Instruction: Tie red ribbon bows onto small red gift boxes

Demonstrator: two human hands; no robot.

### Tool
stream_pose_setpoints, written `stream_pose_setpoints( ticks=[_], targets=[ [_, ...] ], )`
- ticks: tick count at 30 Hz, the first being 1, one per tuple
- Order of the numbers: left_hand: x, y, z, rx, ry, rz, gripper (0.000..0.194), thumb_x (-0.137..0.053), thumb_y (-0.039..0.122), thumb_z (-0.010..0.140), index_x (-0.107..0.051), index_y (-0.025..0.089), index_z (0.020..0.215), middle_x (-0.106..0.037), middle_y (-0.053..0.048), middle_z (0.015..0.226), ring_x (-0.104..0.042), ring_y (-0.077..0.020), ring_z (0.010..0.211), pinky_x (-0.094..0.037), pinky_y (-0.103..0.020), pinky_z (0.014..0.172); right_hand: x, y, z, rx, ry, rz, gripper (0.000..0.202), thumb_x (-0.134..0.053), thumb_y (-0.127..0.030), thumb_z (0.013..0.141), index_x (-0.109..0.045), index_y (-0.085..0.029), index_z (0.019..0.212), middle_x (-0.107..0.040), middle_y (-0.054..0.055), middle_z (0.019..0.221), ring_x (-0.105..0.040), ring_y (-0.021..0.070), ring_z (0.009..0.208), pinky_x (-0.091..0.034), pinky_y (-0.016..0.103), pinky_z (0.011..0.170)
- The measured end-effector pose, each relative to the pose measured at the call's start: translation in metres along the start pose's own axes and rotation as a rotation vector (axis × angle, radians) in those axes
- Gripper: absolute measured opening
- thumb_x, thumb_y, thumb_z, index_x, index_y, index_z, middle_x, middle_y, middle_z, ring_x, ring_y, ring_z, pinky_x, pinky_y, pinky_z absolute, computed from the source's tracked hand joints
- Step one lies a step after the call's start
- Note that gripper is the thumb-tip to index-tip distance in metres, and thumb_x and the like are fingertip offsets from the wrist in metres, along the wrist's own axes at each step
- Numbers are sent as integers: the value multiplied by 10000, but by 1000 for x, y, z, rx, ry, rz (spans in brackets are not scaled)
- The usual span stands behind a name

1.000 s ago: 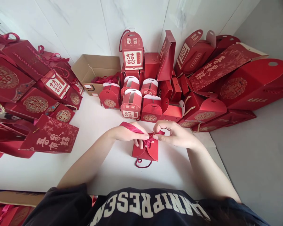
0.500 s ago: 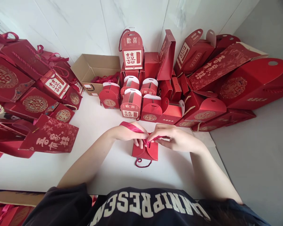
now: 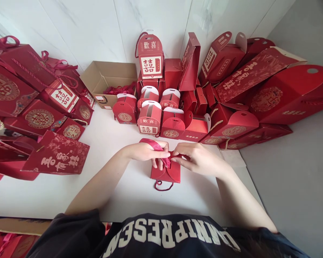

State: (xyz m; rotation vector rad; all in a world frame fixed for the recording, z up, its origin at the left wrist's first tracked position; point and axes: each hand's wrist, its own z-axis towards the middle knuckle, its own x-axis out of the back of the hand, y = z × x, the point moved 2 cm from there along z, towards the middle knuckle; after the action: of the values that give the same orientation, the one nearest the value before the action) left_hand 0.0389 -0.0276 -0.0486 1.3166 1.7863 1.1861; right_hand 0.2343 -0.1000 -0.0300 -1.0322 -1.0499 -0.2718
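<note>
A small red gift box (image 3: 161, 175) lies on the white table in front of me, its rounded flaps folded over the top and a dark red cord handle (image 3: 163, 190) resting on my side of it. Through its top runs a crimson ribbon (image 3: 154, 144). My left hand (image 3: 150, 152) pinches this ribbon between thumb and finger, with a loop of it passing over the hand. On the box's right side, my right hand (image 3: 195, 157) grips another part of the ribbon in its fingertips. The ribbon's crossing point is partly hidden by my fingers.
Behind my hands stand several small red boxes (image 3: 150, 118). An open cardboard box (image 3: 97, 73) with ribbons in it is at the back left. Larger red boxes are piled at left (image 3: 40, 118) and right (image 3: 282, 93). A grey wall (image 3: 290, 172) bounds the right side.
My right hand has shifted slightly right, and its fingertips are a little farther from my left hand's. The ribbon at the left hand has shifted too; the box stays in place.
</note>
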Motion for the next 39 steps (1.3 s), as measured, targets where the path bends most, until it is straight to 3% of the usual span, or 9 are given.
stream_pose_setpoints(
  ticks=[4, 9, 11, 15, 23, 27, 30, 35, 39],
  targets=[
    [0, -1, 0, 1, -15, 24, 373, -584, 533, 903, -507, 176, 827, -704, -34, 796, -709, -156, 726, -540, -246, 591, -1, -1, 0, -17, -16, -15, 185, -486, -239, 979, -569, -190, 821, -573, 7, 725, -466, 134, 628, -371, 269, 596],
    [0, 0, -1, 5, -15, 34, 369, -593, 522, 900, -505, 177, 803, -694, -31, 759, -703, -159, 735, -533, -236, 576, 4, -3, -2, -33, 4, 33, 164, -494, -184, 941, -566, -192, 794, -570, -5, 691, -451, 122, 592, -366, 257, 571],
    [1, -1, 0, 10, -24, 35, 346, -587, 504, 909, -523, 174, 828, -697, -37, 784, -705, -158, 745, -535, -235, 583, 4, -3, -1, -38, 27, 87, 107, -514, -136, 907, -599, -200, 919, -647, 10, 810, -524, 126, 638, -415, 258, 604],
    [1, -1, 0, 10, -52, 34, 294, -609, 457, 905, -578, 165, 898, -691, -55, 907, -703, -151, 768, -538, -231, 599, 1, -2, 3, 50, 25, 227, 286, -540, -89, 884, -603, -234, 1122, -695, 37, 1090, -645, 162, 882, -506, 295, 788],
    [1, 5, -4, -9, -46, 139, 300, -642, 443, 871, -566, 168, 776, -650, -23, 782, -634, -131, 687, -541, -250, 623, -5, 4, 4, 31, -22, 150, 118, -559, -145, 905, -652, -207, 940, -695, 9, 864, -593, 137, 727, -449, 263, 684],
    [1, 10, -4, -138, 57, 290, 246, -677, 394, 838, -618, 166, 770, -605, -35, 956, -612, -132, 777, -508, -248, 665, -7, 0, 5, -24, -39, 126, 91, -551, -130, 867, -610, -199, 853, -615, -23, 731, -470, 106, 604, -365, 237, 586],
    [1, 14, -6, -233, 174, 400, 213, -711, 358, 810, -645, 165, 750, -616, -36, 934, -596, -153, 850, -486, -266, 764, -9, -1, 7, -55, -47, 135, 109, -532, -138, 866, -570, -200, 786, -539, -45, 667, -395, 94, 573, -325, 228, 562],
    [-4, 19, -10, -199, 230, 353, 272, -658, 410, 854, -627, 159, 754, -638, -19, 799, -582, -139, 733, -441, -248, 638, -10, 1, 5, -92, -90, 184, 153, -515, -145, 870, -516, -200, 727, -462, -59, 639, -338, 90, 576, -305, 220, 557],
    [-7, 21, -12, -202, 251, 337, 240, -616, 367, 890, -623, 161, 765, -652, -3, 799, -592, -125, 735, -429, -233, 633, -8, 3, 4, -96, -116, 241, 160, -512, -186, 906, -530, -199, 747, -469, -58, 649, -367, 88, 587, -320, 216, 568]
  ],
)
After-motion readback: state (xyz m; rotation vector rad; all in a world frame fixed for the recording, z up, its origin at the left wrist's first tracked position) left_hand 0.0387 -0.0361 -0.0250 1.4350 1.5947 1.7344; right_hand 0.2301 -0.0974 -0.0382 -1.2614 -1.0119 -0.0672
